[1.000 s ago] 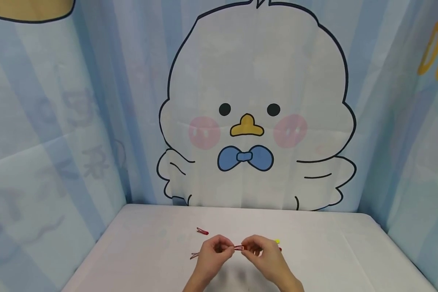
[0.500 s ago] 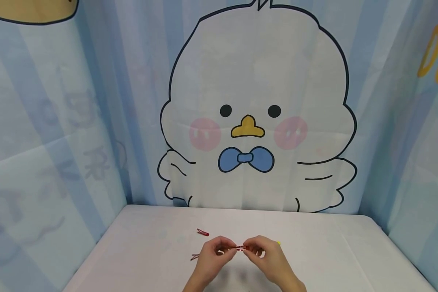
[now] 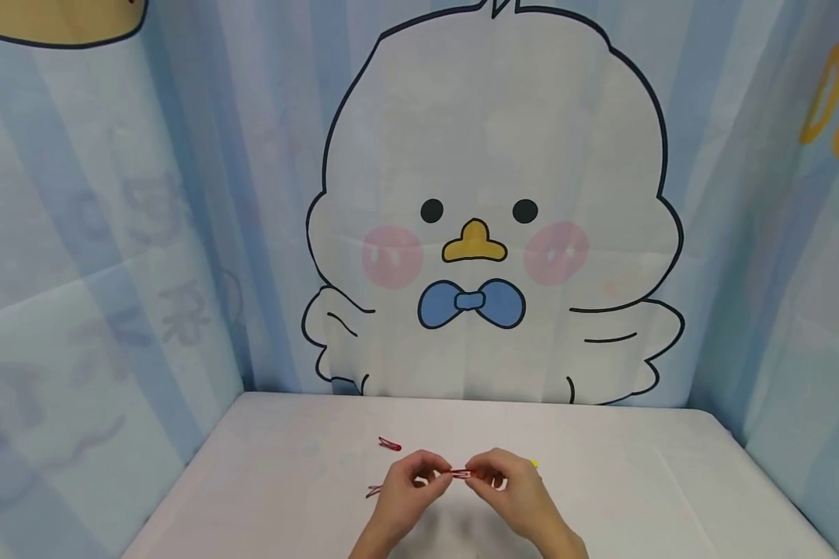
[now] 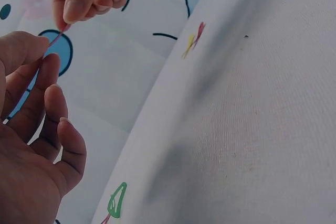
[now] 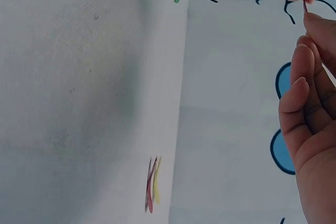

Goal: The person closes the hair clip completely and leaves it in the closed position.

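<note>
Above the table, both hands pinch a slim red snap hair clip (image 3: 461, 473) between them, near the middle of the head view. My left hand (image 3: 407, 491) holds its left end between thumb and index finger, and my right hand (image 3: 516, 489) pinches the other end the same way. The fingertips cover both ends of the clip. From the left wrist, the clip (image 4: 56, 38) appears edge-on as a thin line, and the left hand's other fingers are loosely bent. In the right wrist view only a short stretch of the clip (image 5: 305, 4) shows.
On the white table (image 3: 636, 481) lie a red hair clip (image 3: 390, 444) behind the left hand and another clip (image 3: 373, 491) partly behind it. A green clip (image 4: 117, 201) is at the left. Yellow (image 5: 157, 187) and red clips (image 5: 150, 190) lie beyond the right hand.
Both hands stay almost in place, still pinching the clip. A red tip that showed beside the right hand a second ago is now hidden behind it.
</note>
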The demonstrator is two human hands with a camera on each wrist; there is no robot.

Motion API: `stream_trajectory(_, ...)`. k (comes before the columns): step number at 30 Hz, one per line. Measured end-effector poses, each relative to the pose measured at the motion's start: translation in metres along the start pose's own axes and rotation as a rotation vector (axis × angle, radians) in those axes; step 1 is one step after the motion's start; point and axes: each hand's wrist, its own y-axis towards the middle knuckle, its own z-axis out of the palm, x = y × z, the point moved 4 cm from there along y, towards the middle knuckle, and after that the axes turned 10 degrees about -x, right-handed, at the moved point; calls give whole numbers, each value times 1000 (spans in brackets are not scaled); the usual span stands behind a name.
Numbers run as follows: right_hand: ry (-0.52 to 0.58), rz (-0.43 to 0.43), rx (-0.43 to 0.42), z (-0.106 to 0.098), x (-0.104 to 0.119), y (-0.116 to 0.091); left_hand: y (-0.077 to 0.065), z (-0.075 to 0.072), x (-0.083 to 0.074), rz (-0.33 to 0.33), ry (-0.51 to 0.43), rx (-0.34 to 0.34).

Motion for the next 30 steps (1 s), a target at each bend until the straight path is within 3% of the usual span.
stream_trajectory(12, -28, 21, 10, -7, -14, -3, 6, -22, 5, 5, 97, -54)
stream_trajectory(16, -32, 63, 10, -12, -21, -3, 7, -32, 9, 7, 112, -67)
stream_trajectory(30, -155, 388, 85, -29, -42, -6, 10, -72, 20, 29, 155, -118)
